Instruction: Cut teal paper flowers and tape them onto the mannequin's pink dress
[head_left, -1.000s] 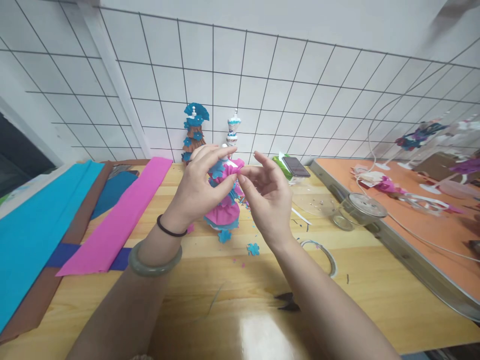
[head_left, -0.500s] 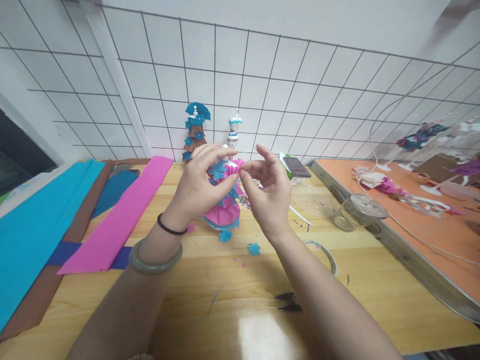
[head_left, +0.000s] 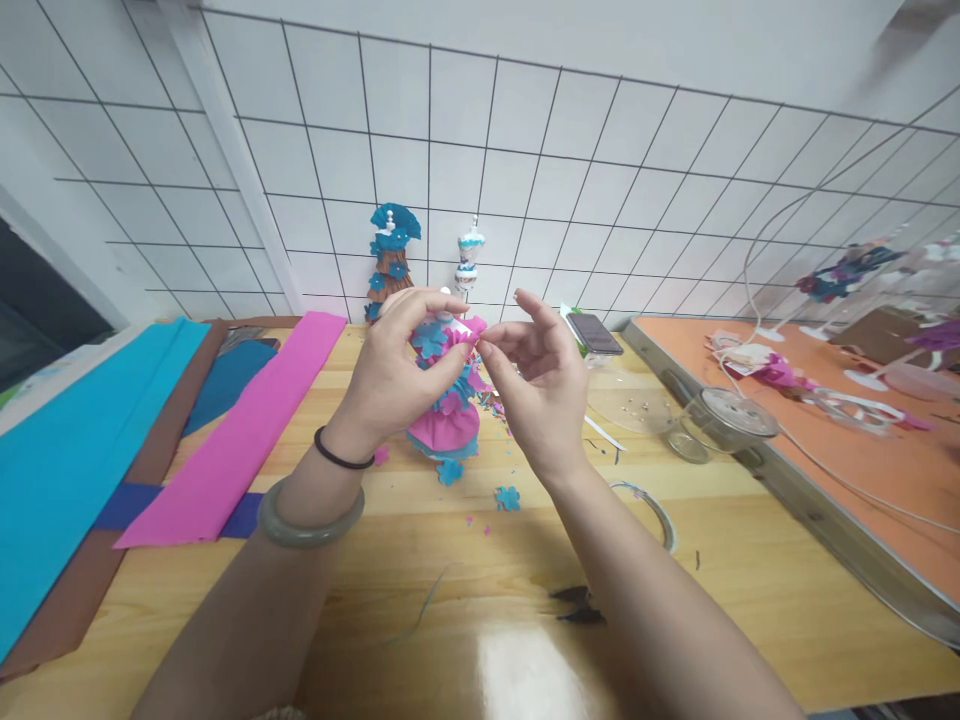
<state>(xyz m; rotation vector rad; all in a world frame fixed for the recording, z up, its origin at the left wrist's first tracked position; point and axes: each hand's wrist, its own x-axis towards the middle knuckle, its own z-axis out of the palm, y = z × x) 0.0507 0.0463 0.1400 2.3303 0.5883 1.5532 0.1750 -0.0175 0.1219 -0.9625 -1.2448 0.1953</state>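
Note:
A small dress form in a pink and blue crepe paper dress (head_left: 444, 430) stands on the wooden table, its upper part partly covered by my hands. Round its upper part curls my left hand (head_left: 394, 370), thumb and fingertips pressed at the pink ruffle. From the other side, my right hand (head_left: 541, 385) pinches the ruffle's edge between thumb and forefinger, the other fingers loosely raised. Whether something small sits in that pinch cannot be made out. Blue paper flowers adorn the dress. A loose blue flower (head_left: 508, 497) lies in front of it.
Folded pink crepe paper (head_left: 247, 430) and blue crepe paper (head_left: 90, 440) lie at left. Behind stand a brown-and-blue dressed form (head_left: 391, 262) and a white form (head_left: 470, 258). To the right are a phone (head_left: 595, 333), a clear jar (head_left: 724, 415) and black-handled scissors (head_left: 577, 604).
The pink ruffle and upper dress have shifted slightly left, tilting a little. My right hand has edged slightly to the right; both hands keep their hold at the ruffle.

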